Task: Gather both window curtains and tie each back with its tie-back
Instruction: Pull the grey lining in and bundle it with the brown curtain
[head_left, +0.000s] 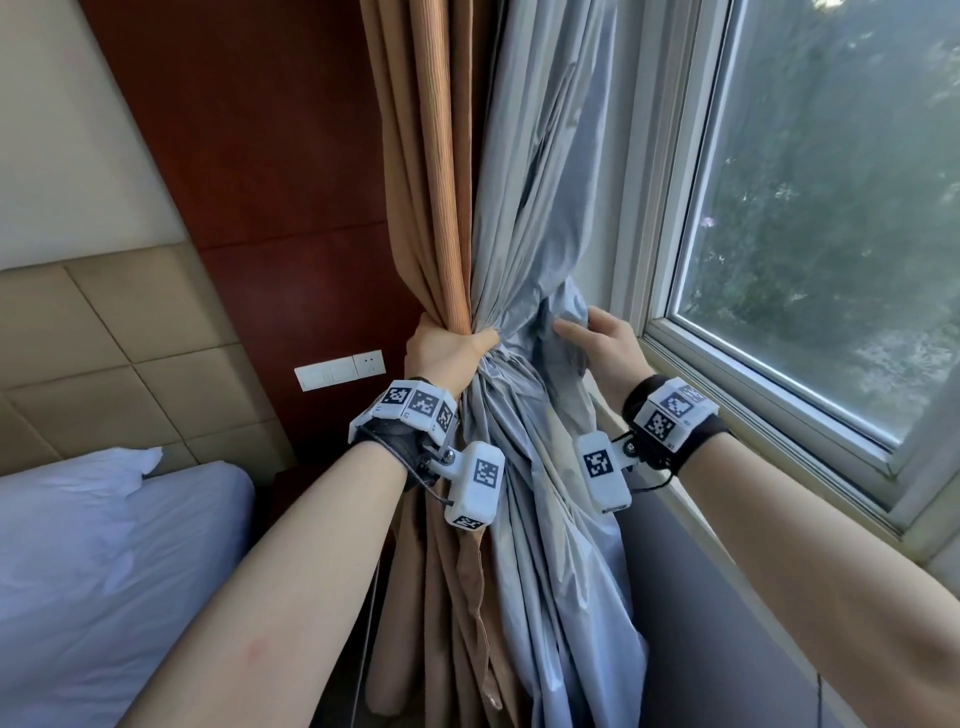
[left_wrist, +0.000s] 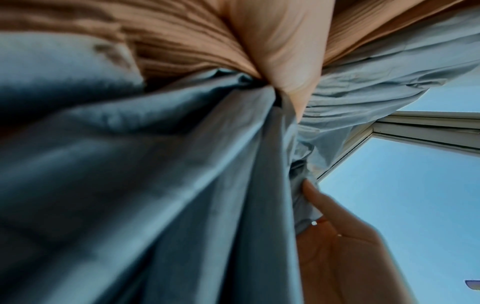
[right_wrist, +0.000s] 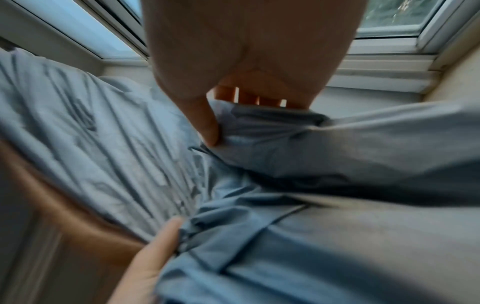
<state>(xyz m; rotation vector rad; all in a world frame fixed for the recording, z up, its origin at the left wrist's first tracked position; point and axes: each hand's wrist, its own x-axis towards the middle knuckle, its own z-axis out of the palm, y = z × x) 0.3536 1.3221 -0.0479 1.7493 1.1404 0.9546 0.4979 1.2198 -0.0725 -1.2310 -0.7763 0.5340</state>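
Note:
A curtain hangs left of the window, tan on its room side (head_left: 426, 171) and silvery grey on its lining side (head_left: 540, 197). My left hand (head_left: 448, 347) grips it, fingers curled round the bunched tan and grey folds at waist height. My right hand (head_left: 597, 335) pinches a loose fold of the grey lining (right_wrist: 259, 131) between thumb and fingers, just right of the bunch. The left wrist view shows my left thumb (left_wrist: 283, 53) pressed into the gathered cloth. No tie-back shows in any view.
The window (head_left: 821, 218) and its sill (head_left: 737, 525) run along the right. A bed with a white pillow (head_left: 88, 525) sits at lower left below a padded headboard (head_left: 119, 332). A wall switch plate (head_left: 340, 369) is mounted on the dark wood panel.

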